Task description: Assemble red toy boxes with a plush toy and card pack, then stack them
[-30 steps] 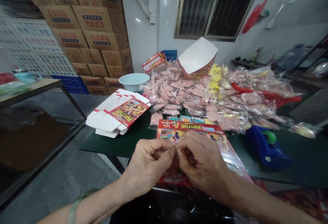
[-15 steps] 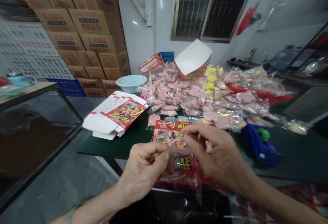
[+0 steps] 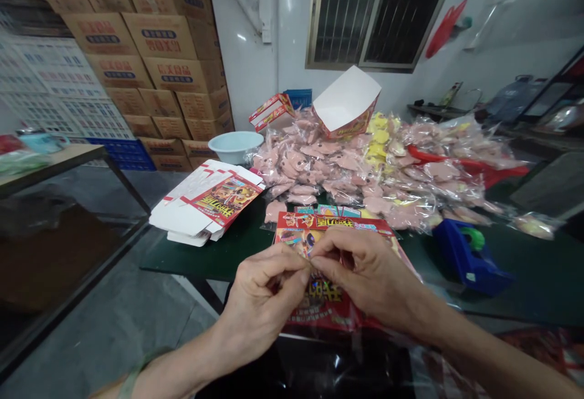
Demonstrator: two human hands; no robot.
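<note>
Over a red printed carton (image 3: 328, 314) at the table's near edge, my two hands meet at the fingertips. My left hand (image 3: 267, 301) is closed in a pinch, thumb against forefinger. Thumb and forefinger of my right hand (image 3: 369, 280) are pressed together too, touching or almost touching the left fingertips. Whatever they pinch is too small and too covered to name. Colourful cards (image 3: 326, 210) show just behind the carton's far edge.
Beyond lies a heap of bagged pink figures (image 3: 310, 162), with yellow ones (image 3: 378, 137) among them. Flat cartons (image 3: 205, 201) are stacked left, near a pale basin (image 3: 235, 146). On the right stands a blue tape dispenser (image 3: 469, 259). An open carton (image 3: 347, 104) rests on the heap.
My right hand has moved left and down, bringing its fingertips to those of my left hand. My left hand has stayed nearly in place. The view has shifted slightly.
</note>
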